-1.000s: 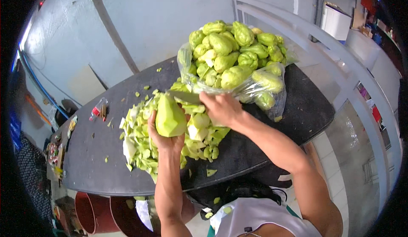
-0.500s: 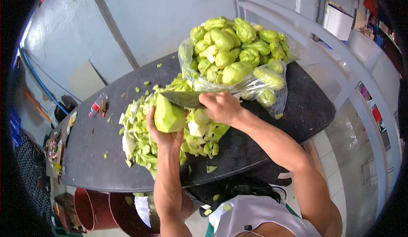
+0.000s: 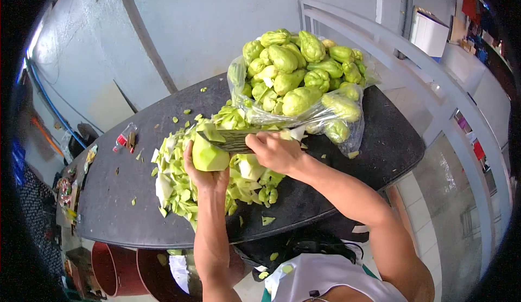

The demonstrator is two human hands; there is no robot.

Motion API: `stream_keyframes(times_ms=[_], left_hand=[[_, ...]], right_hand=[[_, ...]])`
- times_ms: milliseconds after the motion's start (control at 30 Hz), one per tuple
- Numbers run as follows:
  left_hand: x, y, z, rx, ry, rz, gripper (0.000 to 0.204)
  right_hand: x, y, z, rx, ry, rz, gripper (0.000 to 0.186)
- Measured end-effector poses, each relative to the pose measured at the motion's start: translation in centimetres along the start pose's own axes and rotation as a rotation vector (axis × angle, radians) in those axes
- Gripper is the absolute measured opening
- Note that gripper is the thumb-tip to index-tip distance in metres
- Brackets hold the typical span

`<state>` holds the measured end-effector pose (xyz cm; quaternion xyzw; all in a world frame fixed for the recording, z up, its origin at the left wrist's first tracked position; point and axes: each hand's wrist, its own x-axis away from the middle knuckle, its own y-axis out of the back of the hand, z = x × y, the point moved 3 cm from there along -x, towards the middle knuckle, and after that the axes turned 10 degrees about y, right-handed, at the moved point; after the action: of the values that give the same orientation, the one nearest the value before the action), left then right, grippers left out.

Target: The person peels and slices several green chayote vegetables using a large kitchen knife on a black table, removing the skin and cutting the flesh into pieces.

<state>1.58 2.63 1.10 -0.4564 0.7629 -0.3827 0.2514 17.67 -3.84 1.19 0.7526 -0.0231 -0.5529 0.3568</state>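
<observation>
In my left hand (image 3: 205, 178) I hold a partly peeled chayote (image 3: 209, 156) upright, fingers cupped round its lower part. My right hand (image 3: 275, 151) grips a wide-bladed knife (image 3: 239, 141), whose blade lies across the chayote's upper side; a strip of peel rests at the blade's tip end. The handle is hidden in my fist. Beneath both hands spreads a pile of pale green cut pieces and peelings (image 3: 179, 189). Behind them, a clear plastic bag (image 3: 260, 119) lies open, heaped with whole green chayotes (image 3: 286, 58).
The dark table (image 3: 116, 193) has a curved edge, with scraps strewn over it. A small plastic packet (image 3: 126, 138) lies on its left part. Red-brown round containers (image 3: 108, 269) stand below the front edge. A light metal railing (image 3: 429, 93) runs along the right; a wall stands behind.
The knife has come down and left across the chayote, and a peel strip now shows at the blade. Both hands have shifted slightly left; the view has tilted a little.
</observation>
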Motion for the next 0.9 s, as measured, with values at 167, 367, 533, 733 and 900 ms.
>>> stream_keyframes(times_ms=[167, 367, 533, 733, 900], left_hand=[[-0.1, 0.4, -0.1, 0.077, 0.047, 0.141, 0.047], [-0.5, -0.2, -0.1, 0.208, 0.059, 0.028, 0.044], [-0.4, -0.6, 0.6, 0.171, 0.029, -0.134, 0.045], [-0.1, 0.5, 1.0, 0.073, 0.059, -0.019, 0.053], [-0.5, 0.9, 0.9, 0.154, 0.023, 0.064, 0.046]], right_hand=[[0.1, 0.4, -1.6, -0.078, -0.015, 0.035, 0.018], [-0.3, 0.8, -2.3, -0.053, -0.401, 0.259, 0.022], [0.3, 1.4, 0.0, 0.021, 0.033, -0.101, 0.018], [-0.9, 2.3, 2.7, 0.077, 0.236, -0.13, 0.018], [-1.0, 2.3, 2.9, 0.054, 0.27, -0.205, 0.012]])
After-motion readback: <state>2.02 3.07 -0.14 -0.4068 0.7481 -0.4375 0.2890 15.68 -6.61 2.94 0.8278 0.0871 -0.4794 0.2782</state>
